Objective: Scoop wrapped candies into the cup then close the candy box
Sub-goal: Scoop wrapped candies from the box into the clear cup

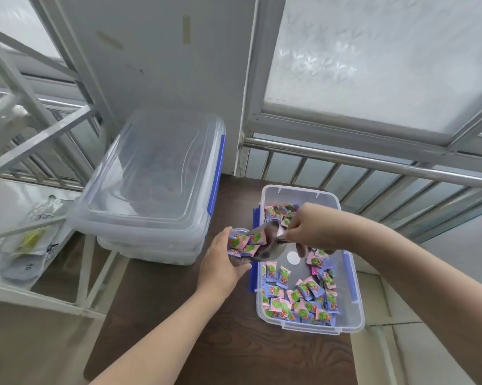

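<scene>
An open clear candy box (353, 307) with blue latches sits on the dark wooden table, holding several pink and blue wrapped candies (303, 304). My left hand (220, 265) grips a clear plastic cup (241, 247) with several candies in it, just left of the box. My right hand (306, 226) holds a metal scoop (270, 240) by its handle, tilted with its mouth at the cup's rim. The cup's lower part is hidden by my left hand.
Clear lidded boxes (151, 184) with blue latches are stacked at the table's back left. A white metal rack (39, 134) with packets stands to the left. A steel railing (373, 159) and window run behind the table (178, 315).
</scene>
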Action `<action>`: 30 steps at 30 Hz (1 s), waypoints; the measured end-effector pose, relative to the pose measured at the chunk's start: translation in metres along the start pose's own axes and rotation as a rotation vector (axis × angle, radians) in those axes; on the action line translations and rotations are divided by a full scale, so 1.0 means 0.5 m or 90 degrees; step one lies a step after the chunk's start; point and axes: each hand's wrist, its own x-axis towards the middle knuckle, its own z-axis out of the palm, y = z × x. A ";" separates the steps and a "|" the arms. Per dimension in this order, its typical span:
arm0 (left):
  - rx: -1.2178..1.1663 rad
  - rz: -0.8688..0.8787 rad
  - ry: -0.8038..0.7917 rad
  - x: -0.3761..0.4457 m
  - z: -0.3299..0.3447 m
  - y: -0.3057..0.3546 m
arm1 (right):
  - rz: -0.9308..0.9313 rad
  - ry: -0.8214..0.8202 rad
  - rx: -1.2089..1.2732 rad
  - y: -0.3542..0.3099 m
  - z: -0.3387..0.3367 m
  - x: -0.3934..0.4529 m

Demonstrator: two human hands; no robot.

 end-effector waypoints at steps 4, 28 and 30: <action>-0.007 -0.004 -0.002 0.003 -0.004 -0.005 | -0.023 0.036 -0.077 -0.015 -0.031 -0.018; -0.036 0.007 -0.023 0.011 -0.020 -0.008 | -0.043 0.076 0.090 0.035 0.058 -0.025; -0.033 0.005 -0.023 0.011 -0.020 -0.008 | -0.047 0.083 0.096 0.043 0.039 -0.048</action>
